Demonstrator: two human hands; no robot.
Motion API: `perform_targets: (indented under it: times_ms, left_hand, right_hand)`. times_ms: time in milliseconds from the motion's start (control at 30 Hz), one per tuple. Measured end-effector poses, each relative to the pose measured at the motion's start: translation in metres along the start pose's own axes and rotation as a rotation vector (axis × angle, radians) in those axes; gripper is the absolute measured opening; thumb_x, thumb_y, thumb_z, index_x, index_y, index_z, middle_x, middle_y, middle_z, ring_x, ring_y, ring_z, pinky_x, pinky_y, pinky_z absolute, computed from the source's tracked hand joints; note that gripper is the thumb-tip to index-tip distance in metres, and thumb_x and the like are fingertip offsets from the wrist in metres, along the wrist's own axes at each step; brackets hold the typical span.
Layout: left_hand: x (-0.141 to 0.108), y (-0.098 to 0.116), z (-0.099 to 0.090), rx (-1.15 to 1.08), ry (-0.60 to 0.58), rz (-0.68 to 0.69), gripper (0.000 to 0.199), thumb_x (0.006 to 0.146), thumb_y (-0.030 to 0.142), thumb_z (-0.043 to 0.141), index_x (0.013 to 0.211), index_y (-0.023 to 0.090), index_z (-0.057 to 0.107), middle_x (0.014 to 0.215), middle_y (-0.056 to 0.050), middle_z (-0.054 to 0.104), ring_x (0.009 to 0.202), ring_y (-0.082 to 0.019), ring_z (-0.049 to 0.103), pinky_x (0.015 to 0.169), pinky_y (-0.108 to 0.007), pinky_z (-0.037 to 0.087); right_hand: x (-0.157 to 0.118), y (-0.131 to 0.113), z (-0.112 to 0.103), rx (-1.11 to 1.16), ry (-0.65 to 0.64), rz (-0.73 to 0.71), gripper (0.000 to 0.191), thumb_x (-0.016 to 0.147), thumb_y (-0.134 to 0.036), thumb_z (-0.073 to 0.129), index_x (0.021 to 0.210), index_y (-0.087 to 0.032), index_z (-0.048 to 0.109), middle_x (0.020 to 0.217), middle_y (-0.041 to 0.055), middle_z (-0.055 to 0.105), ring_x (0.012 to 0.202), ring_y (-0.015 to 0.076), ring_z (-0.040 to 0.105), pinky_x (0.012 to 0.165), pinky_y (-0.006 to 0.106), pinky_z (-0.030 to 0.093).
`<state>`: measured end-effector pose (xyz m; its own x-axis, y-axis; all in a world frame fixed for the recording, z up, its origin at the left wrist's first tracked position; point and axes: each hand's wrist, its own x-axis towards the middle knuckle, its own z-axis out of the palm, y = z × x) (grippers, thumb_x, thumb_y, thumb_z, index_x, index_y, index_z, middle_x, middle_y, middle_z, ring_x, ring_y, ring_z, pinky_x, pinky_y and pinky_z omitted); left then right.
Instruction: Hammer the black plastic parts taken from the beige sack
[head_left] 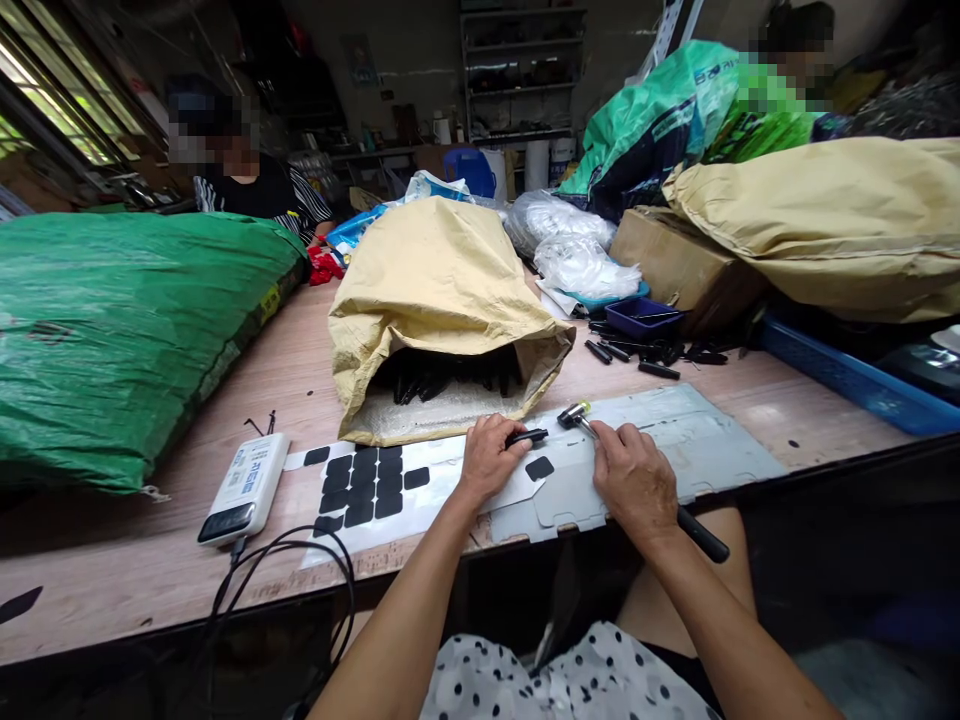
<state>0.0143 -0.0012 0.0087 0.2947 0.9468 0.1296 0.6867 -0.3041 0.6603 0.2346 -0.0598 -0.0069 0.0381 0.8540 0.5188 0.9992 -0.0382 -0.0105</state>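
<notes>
In the left hand (491, 458), a half-hidden black tube (534, 436) is gripped, while the right hand (636, 480) clasps a partly covered hammer (574, 415) at the wood-grain table (294, 345), shelves (525, 91) dim behind.

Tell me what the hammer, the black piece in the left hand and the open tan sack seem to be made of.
Hammer: probably metal head and neck, given the silvery shine; its black grip looks like rubber or plastic.
Black piece: likely smooth plastic, judging by its faint sheen; painted metal is possible.
Sack: seemingly woven plastic or heavy paper, matte, with soft creases.
</notes>
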Motion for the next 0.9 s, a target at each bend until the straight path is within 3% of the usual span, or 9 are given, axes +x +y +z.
perform_targets:
  times_ms: [267,400,467,533,600,667,733,800,900]
  left_hand:
    - [0.003,-0.004,0.003,-0.058,0.017,0.009,0.019,0.088,0.031,0.067,0.103,0.024,0.075,0.101,-0.004,0.069,0.104,-0.026,0.055,0.096,-0.04,0.039]
    - [-0.005,0.002,-0.007,-0.499,0.066,0.0,0.026,0.094,0.04,0.059,0.104,0.021,0.073,0.093,-0.004,0.069,0.096,-0.023,0.058,0.094,-0.037,0.042]
    - [-0.023,0.012,-0.021,-0.794,0.014,-0.015,0.035,0.097,0.048,0.056,0.106,0.018,0.072,0.084,-0.004,0.067,0.086,-0.02,0.06,0.087,-0.034,0.044]
    - [-0.049,0.022,-0.037,-1.024,-0.248,-0.049,0.042,0.094,0.055,0.06,0.102,0.015,0.072,0.074,-0.004,0.066,0.072,-0.018,0.059,0.079,-0.032,0.045]
    - [-0.078,0.028,-0.045,-1.148,-0.726,-0.133,0.047,0.085,0.06,0.07,0.098,0.015,0.073,0.069,-0.003,0.066,0.062,-0.017,0.059,0.071,-0.032,0.046]
    - [-0.102,0.024,-0.037,-1.111,-1.21,-0.242,0.05,0.074,0.06,0.08,0.096,0.016,0.074,0.068,-0.003,0.066,0.059,-0.018,0.059,0.066,-0.032,0.047]
    - [-0.117,0.01,-0.012,-0.906,-1.432,-0.339,0.045,0.07,0.057,0.083,0.093,0.019,0.074,0.067,0.0,0.065,0.058,-0.017,0.058,0.063,-0.03,0.045]
    - [-0.123,-0.012,0.023,-0.596,-1.352,-0.428,0.032,0.073,0.051,0.08,0.079,0.021,0.071,0.059,0.002,0.061,0.053,-0.015,0.052,0.059,-0.029,0.039]
    - [-0.123,-0.042,0.066,-0.267,-0.969,-0.549,0.048,0.082,0.047,0.071,0.048,0.019,0.052,0.046,0.002,0.047,0.048,-0.013,0.041,0.06,-0.032,0.034]
  right_hand:
    - [0.0,0.0,0.001,0.01,0.002,0.002,0.031,0.097,-0.022,0.053,0.125,-0.023,0.066,0.091,0.006,0.059,0.085,0.0208,0.05,0.07,0.033,0.031]
    - [0.001,-0.001,0.001,0.01,-0.011,0.009,0.03,0.098,-0.023,0.052,0.125,-0.023,0.066,0.092,0.0058,0.059,0.086,0.0211,0.05,0.071,0.033,0.03]
    - [0.001,-0.002,0.0,0.012,-0.022,0.014,0.03,0.098,-0.023,0.051,0.125,-0.023,0.066,0.092,0.0057,0.059,0.087,0.0212,0.05,0.072,0.033,0.03]
    - [0.001,-0.002,-0.001,0.012,-0.03,0.021,0.03,0.099,-0.023,0.051,0.124,-0.024,0.066,0.093,0.0057,0.059,0.087,0.0211,0.05,0.071,0.033,0.03]
    - [0.001,-0.003,-0.002,0.01,-0.034,0.025,0.03,0.099,-0.023,0.05,0.124,-0.023,0.066,0.093,0.0059,0.059,0.087,0.021,0.05,0.071,0.033,0.03]
    - [0.001,-0.003,-0.002,0.012,-0.032,0.023,0.03,0.098,-0.022,0.051,0.124,-0.023,0.065,0.094,0.0062,0.059,0.087,0.0211,0.05,0.071,0.033,0.03]
    - [0.001,-0.003,-0.002,0.015,-0.028,0.02,0.03,0.098,-0.022,0.051,0.124,-0.022,0.065,0.093,0.0064,0.059,0.088,0.0213,0.05,0.071,0.033,0.03]
    - [0.001,-0.002,-0.002,0.014,-0.025,0.017,0.03,0.098,-0.022,0.05,0.124,-0.022,0.065,0.093,0.0062,0.059,0.088,0.0214,0.05,0.072,0.033,0.03]
    - [0.001,-0.002,-0.002,0.003,-0.017,0.012,0.029,0.099,-0.023,0.049,0.124,-0.023,0.065,0.092,0.0059,0.059,0.087,0.0213,0.05,0.071,0.033,0.03]
